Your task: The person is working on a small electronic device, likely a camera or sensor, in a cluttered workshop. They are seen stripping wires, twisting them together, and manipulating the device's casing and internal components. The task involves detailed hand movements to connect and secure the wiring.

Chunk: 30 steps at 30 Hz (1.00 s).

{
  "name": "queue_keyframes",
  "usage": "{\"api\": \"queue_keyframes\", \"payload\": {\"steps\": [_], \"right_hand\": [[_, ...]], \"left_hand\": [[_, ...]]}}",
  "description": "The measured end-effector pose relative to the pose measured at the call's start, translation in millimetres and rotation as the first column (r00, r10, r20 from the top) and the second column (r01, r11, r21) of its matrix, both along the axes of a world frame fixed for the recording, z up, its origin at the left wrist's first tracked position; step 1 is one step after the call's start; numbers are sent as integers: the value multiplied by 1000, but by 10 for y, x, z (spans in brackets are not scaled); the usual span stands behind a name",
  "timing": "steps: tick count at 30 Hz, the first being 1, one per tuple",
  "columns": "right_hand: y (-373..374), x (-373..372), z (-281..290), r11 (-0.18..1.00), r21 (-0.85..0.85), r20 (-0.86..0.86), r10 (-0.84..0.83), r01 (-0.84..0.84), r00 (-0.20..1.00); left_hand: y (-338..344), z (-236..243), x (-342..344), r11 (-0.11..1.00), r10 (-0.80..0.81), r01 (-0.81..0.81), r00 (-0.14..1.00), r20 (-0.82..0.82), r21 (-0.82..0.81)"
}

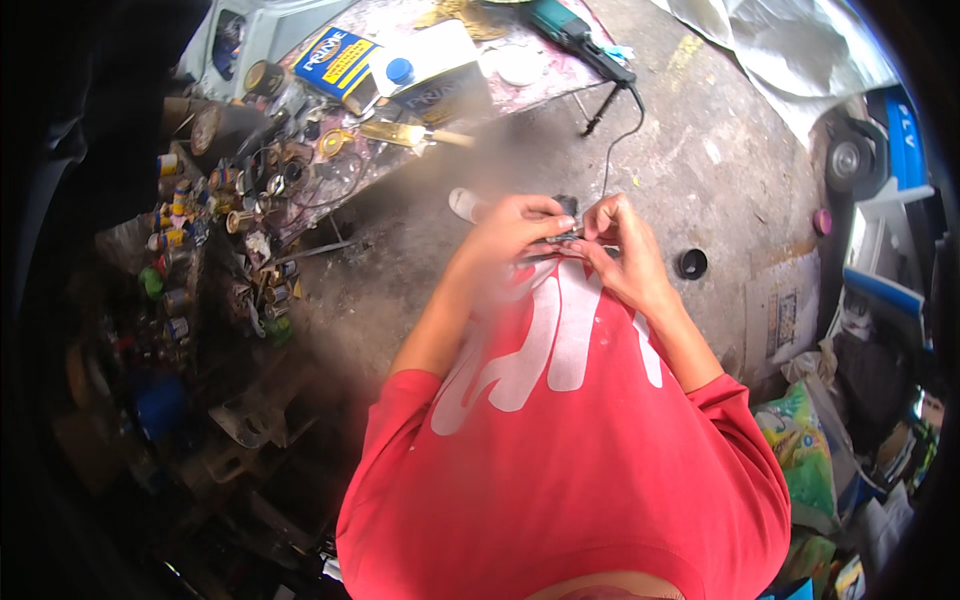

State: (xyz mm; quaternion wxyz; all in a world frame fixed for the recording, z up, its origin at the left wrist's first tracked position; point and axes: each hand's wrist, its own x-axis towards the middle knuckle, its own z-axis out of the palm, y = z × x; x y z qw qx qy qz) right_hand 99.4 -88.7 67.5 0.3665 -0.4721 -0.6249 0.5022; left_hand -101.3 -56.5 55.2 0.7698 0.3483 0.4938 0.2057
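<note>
In front of my red shirt, both hands are brought together at waist height. My left hand (515,232) has its fingers curled round a small dark piece (563,238), whose kind I cannot make out. From the other side, the thumb and fingertips of my right hand (625,248) pinch at the same piece. The fingers cover most of it. Below and beyond the hands lies the stained concrete floor (400,270).
A paint-stained table (540,95) at the far left bears a blue-and-yellow tin (335,62), a blue-capped can (440,65) and a corded teal power tool (565,28). Several small tins (180,200) crowd the left. A black cup (691,264) and bags (800,450) are at right.
</note>
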Motion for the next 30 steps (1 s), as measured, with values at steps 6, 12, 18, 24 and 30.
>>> {"api": "queue_keyframes", "payload": {"steps": [6, 12, 18, 24, 30], "right_hand": [[-91, 120, -187, 856, -513, -330, -267, 66, 905], [54, 173, -81, 792, -603, -174, -14, -95, 985], [106, 88, -253, 632, -720, -453, -116, -286, 884], [90, -66, -289, 422, -760, -639, -345, -494, 688], [26, -197, -364, 510, -704, -706, -429, -494, 563]], "left_hand": [[-171, -209, 204, 968, 251, -246, 958, 138, -52], [-276, -296, 254, 916, 294, -313, 949, 110, 252], [-360, -9, 160, 819, 422, -395, 906, 29, 415], [-320, 237, -81, 687, 244, -22, 949, -201, 727], [-316, 234, -221, 384, 234, 174, 932, -278, 907]]}}
